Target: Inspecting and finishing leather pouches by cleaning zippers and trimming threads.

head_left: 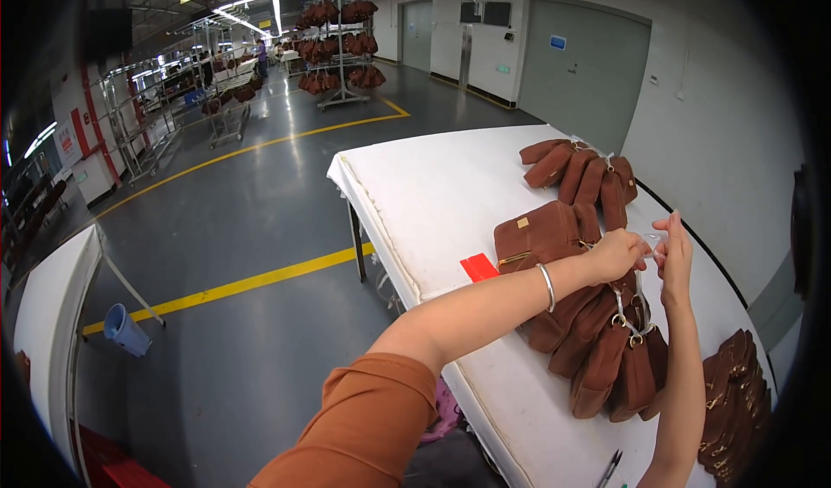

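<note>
- The clear plastic piece (652,242) could be slipping or tearing if the hands are pulling unevenly; a low forearm could be nudging the brown bags (597,362).
- The piece is bridging the hands: the left hand (618,256) is seemingly pinching it; the right hand's (675,250) grip is staying unclear, its fingers pointing up.
- The bags are lying below the left hand, on the table (415,176).
</note>
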The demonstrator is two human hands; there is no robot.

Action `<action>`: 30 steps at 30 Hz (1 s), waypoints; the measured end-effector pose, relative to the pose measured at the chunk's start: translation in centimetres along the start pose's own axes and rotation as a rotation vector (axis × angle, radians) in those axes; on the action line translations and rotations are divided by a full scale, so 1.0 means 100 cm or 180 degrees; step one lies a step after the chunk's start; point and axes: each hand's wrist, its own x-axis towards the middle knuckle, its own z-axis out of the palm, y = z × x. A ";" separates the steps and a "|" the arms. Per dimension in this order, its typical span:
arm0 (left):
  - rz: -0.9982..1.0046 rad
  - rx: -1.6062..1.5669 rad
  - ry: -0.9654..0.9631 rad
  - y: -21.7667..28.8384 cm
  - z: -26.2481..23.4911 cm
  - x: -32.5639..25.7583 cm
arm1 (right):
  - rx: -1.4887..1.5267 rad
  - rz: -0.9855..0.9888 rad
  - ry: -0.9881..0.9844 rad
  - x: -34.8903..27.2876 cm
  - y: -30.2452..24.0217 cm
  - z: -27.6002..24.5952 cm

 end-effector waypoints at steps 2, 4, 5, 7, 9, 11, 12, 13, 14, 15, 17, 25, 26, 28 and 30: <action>-0.0219 -0.0366 -0.0177 -0.002 -0.003 0.004 | 0.0016 -0.0013 0.0058 -0.006 -0.006 0.000; -0.0561 -0.1084 -0.0481 -0.002 -0.014 0.003 | 0.0063 -0.0020 0.0085 -0.014 -0.012 0.002; -0.0570 -0.1082 -0.0470 -0.003 -0.016 0.001 | 0.0206 0.0139 0.0030 -0.022 -0.015 0.002; -0.0534 -0.1017 -0.0520 -0.007 -0.016 0.000 | 0.0327 0.0292 -0.0001 -0.032 -0.009 -0.007; -0.0368 -0.0692 -0.0504 -0.009 -0.017 0.000 | -0.0239 0.0591 -0.0818 -0.029 0.008 -0.021; -0.0209 -0.0366 -0.0488 -0.010 -0.018 -0.002 | -0.0409 0.0546 -0.0961 -0.028 0.011 -0.025; 0.0212 0.0200 -0.0479 -0.008 -0.019 -0.004 | -0.0579 0.0491 -0.1102 -0.027 0.011 -0.027; 0.0633 0.0767 -0.0463 -0.006 -0.019 -0.005 | -0.0583 0.0498 -0.1088 -0.024 0.011 -0.026; 0.0634 0.0764 -0.0474 -0.001 -0.016 -0.005 | -0.0604 -0.0021 -0.1016 -0.020 0.012 -0.022; 0.0847 0.0964 -0.0351 0.002 -0.015 -0.006 | -0.0610 -0.0548 -0.0953 -0.017 0.014 -0.015; 0.1095 0.1136 -0.0254 0.004 -0.009 -0.004 | -0.0444 -0.0246 -0.1206 -0.006 0.036 -0.022; 0.1684 0.2037 0.0236 0.001 -0.008 -0.008 | -0.0034 0.0598 -0.1773 -0.008 0.028 -0.014; 0.1687 0.2039 0.0234 0.000 -0.006 -0.008 | 0.0262 0.0785 -0.1698 -0.006 0.032 -0.014; 0.2179 0.2318 0.0325 0.000 -0.003 -0.009 | 0.0548 0.0970 -0.1604 -0.004 0.035 -0.018; 0.2237 0.2369 0.0405 0.000 -0.002 -0.010 | 0.0532 0.1082 -0.1571 -0.002 0.035 -0.019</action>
